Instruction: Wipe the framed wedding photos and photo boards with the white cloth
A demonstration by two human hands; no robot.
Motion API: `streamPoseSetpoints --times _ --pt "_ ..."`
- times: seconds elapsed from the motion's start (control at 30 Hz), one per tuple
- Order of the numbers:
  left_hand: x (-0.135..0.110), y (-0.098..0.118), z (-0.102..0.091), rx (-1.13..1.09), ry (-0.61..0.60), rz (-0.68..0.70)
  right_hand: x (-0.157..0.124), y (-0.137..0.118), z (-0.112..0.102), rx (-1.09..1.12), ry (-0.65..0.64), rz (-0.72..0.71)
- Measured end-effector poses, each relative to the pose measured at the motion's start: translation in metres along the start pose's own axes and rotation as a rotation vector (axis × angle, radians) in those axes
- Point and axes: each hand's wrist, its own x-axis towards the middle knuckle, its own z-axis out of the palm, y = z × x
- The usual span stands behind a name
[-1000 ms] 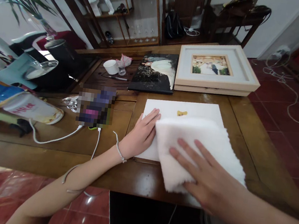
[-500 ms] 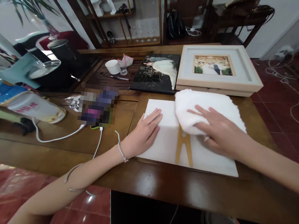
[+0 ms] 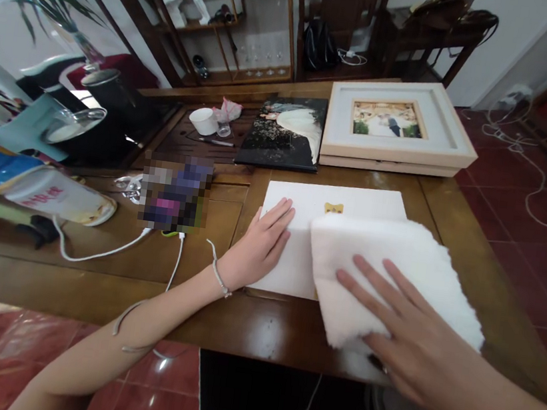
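A white flat board (image 3: 300, 235), the back of a frame with a small yellow mark, lies on the wooden table (image 3: 197, 249). My left hand (image 3: 258, 247) rests flat on the board's left edge, fingers stretched out. My right hand (image 3: 403, 330) lies flat, fingers spread, on a white fluffy cloth (image 3: 395, 275) that covers the board's near right part and reaches the table's front edge.
Behind the board sit a white framed photo (image 3: 395, 123) and a dark photo print (image 3: 287, 133). A white cup (image 3: 202, 122), a blurred item (image 3: 174, 193), white cables (image 3: 96, 252) and a plastic bottle (image 3: 28, 186) lie to the left. Shelves and chairs stand behind.
My right hand has drawn the cloth from the board's far right part back toward me to the near edge, covering the wooden stand piece. My left hand has stayed in place.
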Motion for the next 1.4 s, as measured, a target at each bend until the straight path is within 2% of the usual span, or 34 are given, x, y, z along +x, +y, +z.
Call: streamPoseSetpoints --times 0.1,0.2,0.33,0.5,0.6,0.7,0.8,1.0,1.1,1.23,1.4 --pt "0.000 0.000 0.000 -0.001 0.006 0.005 -0.004 -0.006 -0.005 -0.012 -0.016 -0.094" --pt "0.000 0.000 0.000 0.005 -0.001 0.005 -0.001 0.006 -0.007 -0.001 -0.044 -0.132" --pt "0.000 0.001 -0.001 0.007 -0.004 -0.001 0.012 0.038 -0.005 -0.005 -0.077 -0.109" --pt "0.000 0.000 -0.001 0.004 -0.012 0.005 0.030 0.090 -0.006 -0.064 -0.097 -0.093" --pt "0.000 -0.001 -0.001 0.001 -0.001 0.012 0.035 0.119 -0.010 -0.113 -0.078 -0.025" --pt "0.000 -0.001 -0.001 0.003 0.006 0.012 0.032 0.132 -0.011 -0.161 -0.061 0.052" --pt "0.000 -0.001 -0.001 0.010 -0.002 0.012 0.022 0.117 -0.008 -0.186 -0.028 0.054" --pt "0.000 0.000 -0.001 0.010 0.000 0.006 -0.003 0.038 -0.003 -0.117 0.014 0.032" --pt "0.000 0.000 -0.001 0.021 -0.007 0.004 -0.011 0.015 -0.004 -0.086 0.037 -0.004" --pt "0.000 0.002 -0.001 0.031 -0.014 0.003 -0.012 0.018 -0.004 -0.085 0.032 -0.033" --pt "0.000 0.001 -0.001 0.034 -0.024 -0.006 0.002 0.056 0.000 -0.104 0.016 -0.054"
